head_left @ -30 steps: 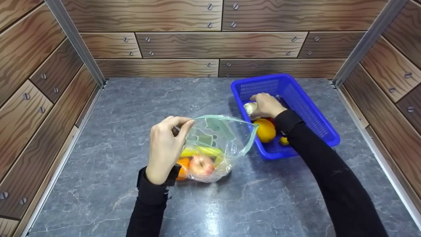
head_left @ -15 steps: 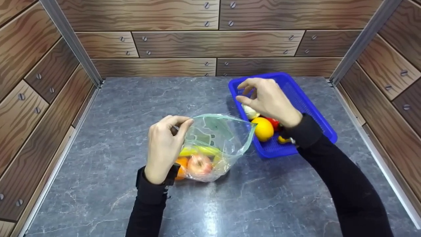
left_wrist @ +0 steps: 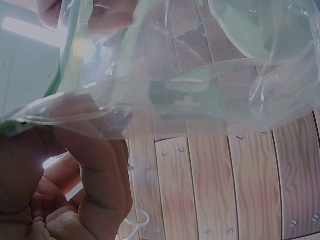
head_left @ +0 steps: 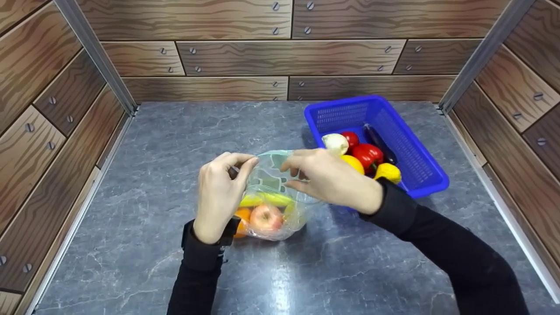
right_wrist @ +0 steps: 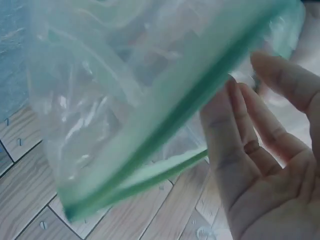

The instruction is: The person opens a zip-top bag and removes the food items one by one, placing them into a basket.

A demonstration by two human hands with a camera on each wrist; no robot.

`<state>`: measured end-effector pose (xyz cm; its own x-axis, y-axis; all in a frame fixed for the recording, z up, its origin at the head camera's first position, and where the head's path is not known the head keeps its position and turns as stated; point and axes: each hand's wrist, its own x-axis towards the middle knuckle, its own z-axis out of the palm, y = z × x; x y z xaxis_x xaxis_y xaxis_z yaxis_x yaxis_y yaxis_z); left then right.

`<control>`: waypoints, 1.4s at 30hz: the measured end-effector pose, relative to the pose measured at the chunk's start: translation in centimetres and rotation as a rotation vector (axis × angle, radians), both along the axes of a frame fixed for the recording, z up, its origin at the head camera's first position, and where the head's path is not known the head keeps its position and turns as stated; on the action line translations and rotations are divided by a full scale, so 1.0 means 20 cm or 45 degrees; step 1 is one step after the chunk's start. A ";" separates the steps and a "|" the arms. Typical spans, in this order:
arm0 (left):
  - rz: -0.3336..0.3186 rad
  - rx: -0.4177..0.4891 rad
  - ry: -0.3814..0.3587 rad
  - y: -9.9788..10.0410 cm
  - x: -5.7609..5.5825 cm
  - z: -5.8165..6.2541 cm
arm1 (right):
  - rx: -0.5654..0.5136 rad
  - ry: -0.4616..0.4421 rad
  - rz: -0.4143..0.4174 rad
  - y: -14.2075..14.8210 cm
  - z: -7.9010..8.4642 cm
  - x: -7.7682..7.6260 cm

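Note:
A clear zip bag with a green-tinted rim [head_left: 269, 181] stands on the table, its mouth gaping upward. Inside lie an apple [head_left: 267, 218], an orange fruit [head_left: 241, 214] and a long yellow banana-like piece [head_left: 262, 200]. My left hand [head_left: 218, 188] pinches the bag's left rim between thumb and fingers; in the left wrist view the plastic [left_wrist: 170, 100] stretches away from that pinch. Over the right side of the mouth is my right hand [head_left: 334, 179], fingers loosely bent and thumb apart, holding nothing. The green zip strip [right_wrist: 165, 125] runs right by its fingertips in the right wrist view.
A blue basket [head_left: 420, 153] stands to the right, behind my right forearm. It holds a white bulb-like vegetable [head_left: 336, 143], a tomato-like red piece [head_left: 350, 139], a red bell pepper [head_left: 367, 156], an eggplant [head_left: 379, 143], a lemon [head_left: 388, 173] and an orange-yellow fruit [head_left: 353, 163]. Wood-patterned walls surround the table.
My right hand has let go of the white vegetable, lifted out of the basket and moved left and nearer to the bag's mouth. My left hand keeps its pinch in place.

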<state>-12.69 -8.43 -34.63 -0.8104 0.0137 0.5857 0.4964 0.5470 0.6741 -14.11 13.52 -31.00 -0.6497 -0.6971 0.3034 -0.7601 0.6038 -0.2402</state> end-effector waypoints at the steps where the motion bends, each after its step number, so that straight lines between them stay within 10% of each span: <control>1: -0.002 -0.001 -0.001 0.00 0.00 0.00 | 0.049 0.004 -0.015 -0.01 -0.01 0.00; 7: -0.020 0.016 0.004 0.01 -0.01 0.00 | 0.310 0.024 -0.042 -0.09 -0.12 -0.02; 20: -0.040 0.021 -0.006 0.02 0.00 0.00 | 0.482 -0.225 0.302 -0.15 -0.39 -0.10; 33: -0.010 -0.008 -0.017 0.03 0.00 -0.02 | 0.683 -0.282 0.062 -0.15 -0.46 -0.07; 42: -0.080 -0.001 -0.019 0.04 0.00 -0.03 | 0.833 -0.074 -0.012 -0.15 -0.55 -0.03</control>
